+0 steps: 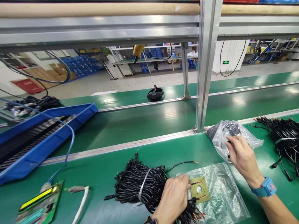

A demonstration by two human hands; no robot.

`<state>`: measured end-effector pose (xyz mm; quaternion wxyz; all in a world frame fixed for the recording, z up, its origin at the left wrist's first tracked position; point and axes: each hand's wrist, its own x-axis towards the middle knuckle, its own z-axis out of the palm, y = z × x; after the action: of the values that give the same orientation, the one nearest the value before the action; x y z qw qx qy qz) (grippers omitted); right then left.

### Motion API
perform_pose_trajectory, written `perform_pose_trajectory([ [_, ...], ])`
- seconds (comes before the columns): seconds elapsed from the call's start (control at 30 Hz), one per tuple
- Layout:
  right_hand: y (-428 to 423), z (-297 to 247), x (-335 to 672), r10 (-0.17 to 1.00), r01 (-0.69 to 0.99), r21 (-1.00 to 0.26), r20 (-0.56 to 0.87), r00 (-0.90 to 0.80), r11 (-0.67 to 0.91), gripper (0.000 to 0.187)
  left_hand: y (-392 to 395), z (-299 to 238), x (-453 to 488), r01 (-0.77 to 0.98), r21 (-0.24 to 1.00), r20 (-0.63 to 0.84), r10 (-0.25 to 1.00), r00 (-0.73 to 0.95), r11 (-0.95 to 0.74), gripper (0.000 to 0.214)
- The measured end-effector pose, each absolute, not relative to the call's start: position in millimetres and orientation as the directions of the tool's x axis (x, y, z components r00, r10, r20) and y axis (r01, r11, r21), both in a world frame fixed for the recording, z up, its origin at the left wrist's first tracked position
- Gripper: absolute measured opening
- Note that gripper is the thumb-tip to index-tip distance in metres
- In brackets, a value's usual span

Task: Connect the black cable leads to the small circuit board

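Note:
My left hand lies over the near end of a tied bundle of black cables. Its fingers are closed on a cable whose stripped wire end pokes out over a yellow-green sponge with a round hole. More coloured wire ends rest by the sponge, which sits on a flat clear plastic bag. My right hand is at a second clear plastic bag filled with small dark parts. Thumb and forefinger are pinched together around a small dark piece, too small to name.
Another black cable bundle lies at the right. On the left are a blue tray, a green circuit board and a white cable. A metal post rises behind the bags. Farther back sits a black strapped object.

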<state>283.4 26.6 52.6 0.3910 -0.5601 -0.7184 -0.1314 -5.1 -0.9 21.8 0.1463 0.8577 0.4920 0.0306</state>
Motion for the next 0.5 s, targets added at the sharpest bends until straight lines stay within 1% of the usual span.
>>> perform_pose_trajectory([
  [0.03, 25.1, 53.9, 278.6, 0.684, 0.877, -0.267, 0.724, -0.092, 0.4, 0.016, -0.5, 20.9, -5.1, 0.835, 0.269, -0.081, 0.853, 0.516, -0.48, 0.021],
  [0.1, 22.3, 52.5, 268.3, 0.683, 0.791, -0.31, 0.708, -0.178, 0.527, 0.012, 0.2, 19.4, -5.3, 0.833, 0.246, -0.06, 0.85, 0.523, -0.495, 0.021],
  [0.17, 19.2, 47.1, 257.2, 0.708, 0.694, -0.36, 0.638, -0.304, 0.623, 0.009, 0.7, 18.3, -5.0, 0.832, 0.222, -0.043, 0.848, 0.529, -0.508, 0.023],
  [0.2, 17.4, 43.6, 251.3, 0.718, 0.652, -0.387, 0.589, -0.37, 0.653, 0.011, 0.8, 18.0, -4.6, 0.832, 0.211, -0.039, 0.846, 0.531, -0.513, 0.023],
  [0.33, 9.1, 29.7, 227.9, 0.727, 0.53, -0.503, 0.387, -0.568, 0.682, 0.025, 0.9, 18.6, -1.8, 0.839, 0.181, -0.056, 0.846, 0.53, -0.513, 0.024],
  [0.4, 5.1, 25.0, 219.3, 0.7, 0.479, -0.55, 0.309, -0.644, 0.684, 0.023, 0.8, 19.5, -0.8, 0.843, 0.175, -0.072, 0.848, 0.526, -0.508, 0.024],
  [0.5, 2.3, 22.3, 214.7, 0.656, 0.468, -0.547, 0.213, -0.724, 0.694, 0.017, 0.8, 20.8, -0.5, 0.85, 0.175, -0.092, 0.852, 0.516, -0.496, 0.024],
])
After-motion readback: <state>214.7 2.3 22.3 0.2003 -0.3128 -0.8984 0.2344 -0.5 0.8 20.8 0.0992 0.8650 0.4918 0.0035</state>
